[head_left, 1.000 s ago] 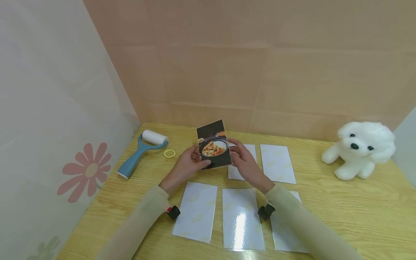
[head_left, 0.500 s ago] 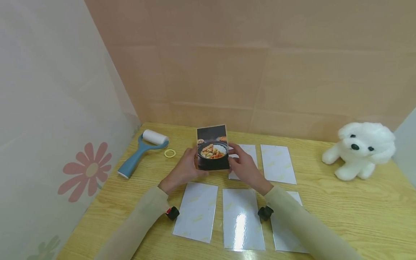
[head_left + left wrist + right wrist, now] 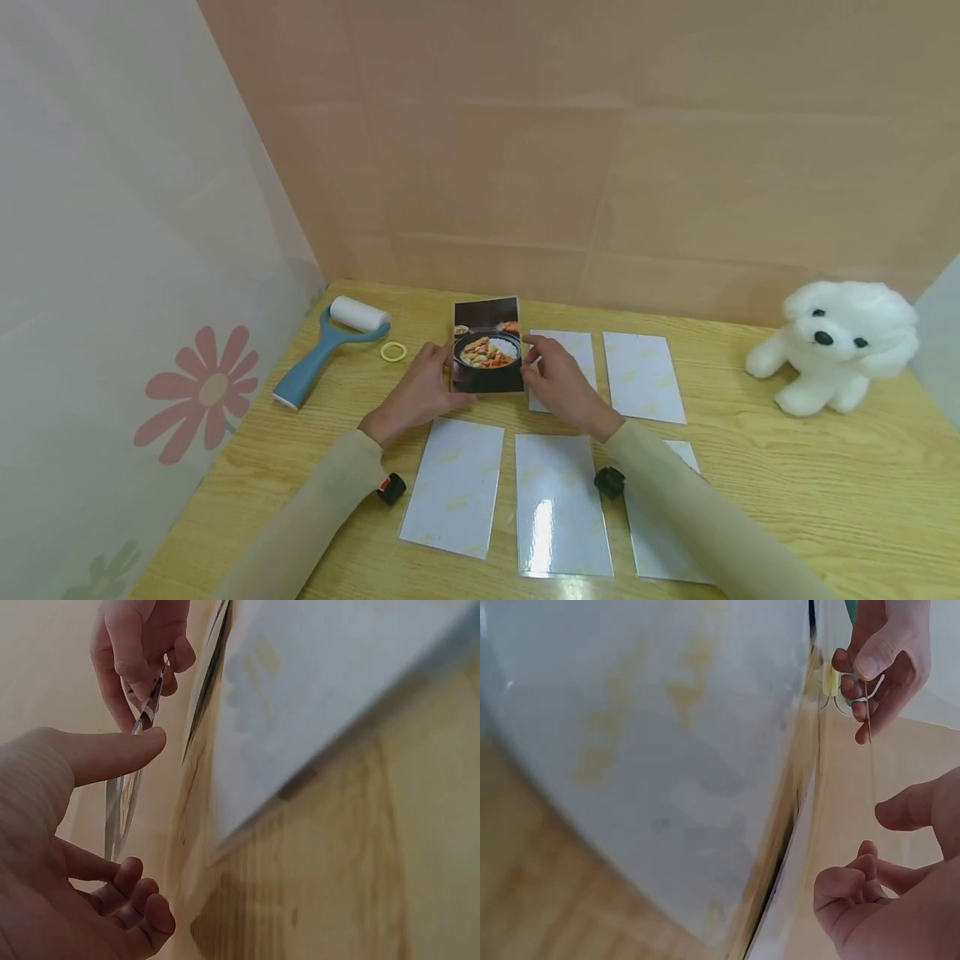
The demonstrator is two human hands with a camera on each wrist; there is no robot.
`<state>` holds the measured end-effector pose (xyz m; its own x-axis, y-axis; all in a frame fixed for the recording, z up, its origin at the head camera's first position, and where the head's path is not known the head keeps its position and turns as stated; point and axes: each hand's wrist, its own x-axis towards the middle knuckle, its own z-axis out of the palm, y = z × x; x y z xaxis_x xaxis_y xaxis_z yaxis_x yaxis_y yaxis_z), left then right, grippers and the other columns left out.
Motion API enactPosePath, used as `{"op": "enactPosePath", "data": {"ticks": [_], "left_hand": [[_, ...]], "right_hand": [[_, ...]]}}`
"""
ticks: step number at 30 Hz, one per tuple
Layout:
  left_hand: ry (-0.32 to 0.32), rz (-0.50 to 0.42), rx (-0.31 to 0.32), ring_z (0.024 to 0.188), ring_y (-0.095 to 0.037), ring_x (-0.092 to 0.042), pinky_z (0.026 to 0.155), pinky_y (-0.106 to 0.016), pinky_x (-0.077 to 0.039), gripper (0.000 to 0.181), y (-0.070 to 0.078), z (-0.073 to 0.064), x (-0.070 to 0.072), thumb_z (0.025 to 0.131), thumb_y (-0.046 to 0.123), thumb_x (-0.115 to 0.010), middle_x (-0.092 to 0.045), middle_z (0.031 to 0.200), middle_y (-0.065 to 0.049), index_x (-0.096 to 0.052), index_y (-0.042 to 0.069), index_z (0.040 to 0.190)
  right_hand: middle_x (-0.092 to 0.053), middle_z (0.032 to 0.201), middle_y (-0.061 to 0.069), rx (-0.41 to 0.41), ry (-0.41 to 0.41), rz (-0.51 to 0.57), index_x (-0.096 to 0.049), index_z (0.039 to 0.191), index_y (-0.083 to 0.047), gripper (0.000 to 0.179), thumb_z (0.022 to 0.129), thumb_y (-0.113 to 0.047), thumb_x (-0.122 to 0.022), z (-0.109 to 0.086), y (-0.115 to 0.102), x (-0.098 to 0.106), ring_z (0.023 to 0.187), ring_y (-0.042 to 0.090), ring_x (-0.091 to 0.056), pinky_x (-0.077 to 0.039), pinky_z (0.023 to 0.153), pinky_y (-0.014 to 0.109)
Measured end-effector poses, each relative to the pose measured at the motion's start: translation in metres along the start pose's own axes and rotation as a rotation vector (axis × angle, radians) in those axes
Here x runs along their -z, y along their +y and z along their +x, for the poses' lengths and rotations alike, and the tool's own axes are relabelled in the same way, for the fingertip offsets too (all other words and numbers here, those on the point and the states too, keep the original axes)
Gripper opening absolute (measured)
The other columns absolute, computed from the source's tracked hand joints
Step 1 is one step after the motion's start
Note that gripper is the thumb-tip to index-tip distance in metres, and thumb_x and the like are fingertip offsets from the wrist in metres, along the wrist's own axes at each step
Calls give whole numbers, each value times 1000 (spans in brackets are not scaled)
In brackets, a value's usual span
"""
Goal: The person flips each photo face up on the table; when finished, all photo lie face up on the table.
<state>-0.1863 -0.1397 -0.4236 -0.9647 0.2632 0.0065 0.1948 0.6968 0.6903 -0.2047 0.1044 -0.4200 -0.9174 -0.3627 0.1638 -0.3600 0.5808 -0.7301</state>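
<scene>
Upright above the table's far middle is a photo card (image 3: 487, 346), printed with a bowl of rice and stew on black. My left hand (image 3: 420, 385) holds its left edge, thumb on the near side and fingers behind. At the opposite edge my right hand (image 3: 564, 383) pinches the card with thumb and fingertips. Edge-on, the card (image 3: 120, 810) looks thin in the left wrist view, between the left thumb and curled fingers. In the right wrist view the right thumb touches the card's near edge. Below the hands lie white cards (image 3: 452, 492), picture sides not visible.
More white cards, one glossy card (image 3: 562, 492) and one at the back (image 3: 642, 377), lie in two rows. At the left are a blue-handled lint roller (image 3: 330, 346) and a yellow ring (image 3: 393, 352). A white plush dog (image 3: 832, 346) sits at the right.
The photo card has turned from a tilt to nearly straight and come down slightly. My left thumb has slid from its front face toward the lower left edge. Both hands stay on it.
</scene>
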Motion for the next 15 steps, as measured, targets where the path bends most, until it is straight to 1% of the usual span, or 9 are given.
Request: {"op": "enactPosePath", "data": {"ticks": [1, 4, 7, 9, 12, 15], "left_hand": [[-3, 13, 4, 97, -24, -47, 81, -40, -46, 81, -1, 0, 0, 78, 29, -89, -48, 119, -13, -50, 1, 143], [-11, 68, 7, 98, -24, -47, 82, -39, -46, 88, -3, 0, 1, 79, 33, -88, -48, 119, -14, -46, 0, 148], [-18, 110, -8, 96, -25, -45, 79, -38, -46, 92, -6, 1, 2, 79, 34, -88, -47, 114, -13, -42, 0, 152], [-28, 135, -14, 95, -25, -44, 78, -37, -45, 97, -6, 1, 3, 80, 36, -87, -47, 112, -13, -36, 1, 155], [-40, 167, -14, 97, -26, -44, 79, -38, -46, 99, -7, 1, 5, 80, 39, -86, -47, 112, -14, -34, 1, 156], [-55, 205, -5, 101, -27, -45, 82, -40, -47, 100, -7, 2, 6, 80, 42, -85, -47, 116, -15, -34, 2, 156]], "right_hand": [[-59, 100, 12, 5, -3, -8, -50, 138, 10, 47, 94, -2, -61, 1, 1, -1, 69, 16, -43, -37, 65, 32], [-59, 99, 12, 3, -18, -32, -51, 136, 11, 47, 92, -2, -61, 4, 2, -3, 65, 15, -41, -35, 62, 31], [-58, 98, 13, -20, -47, -40, -51, 136, 11, 48, 91, -2, -62, 7, 2, -3, 63, 15, -39, -34, 59, 30], [-57, 98, 14, -33, -68, -44, -50, 136, 11, 48, 92, -3, -62, 8, 1, -3, 62, 14, -39, -34, 58, 30], [-56, 97, 14, -50, -101, -51, -49, 137, 12, 49, 92, -4, -61, 10, -1, -2, 60, 15, -39, -35, 58, 30], [-57, 95, 13, -59, -125, -66, -49, 137, 12, 50, 92, -4, -62, 11, -1, -2, 62, 17, -41, -38, 60, 32]]}}
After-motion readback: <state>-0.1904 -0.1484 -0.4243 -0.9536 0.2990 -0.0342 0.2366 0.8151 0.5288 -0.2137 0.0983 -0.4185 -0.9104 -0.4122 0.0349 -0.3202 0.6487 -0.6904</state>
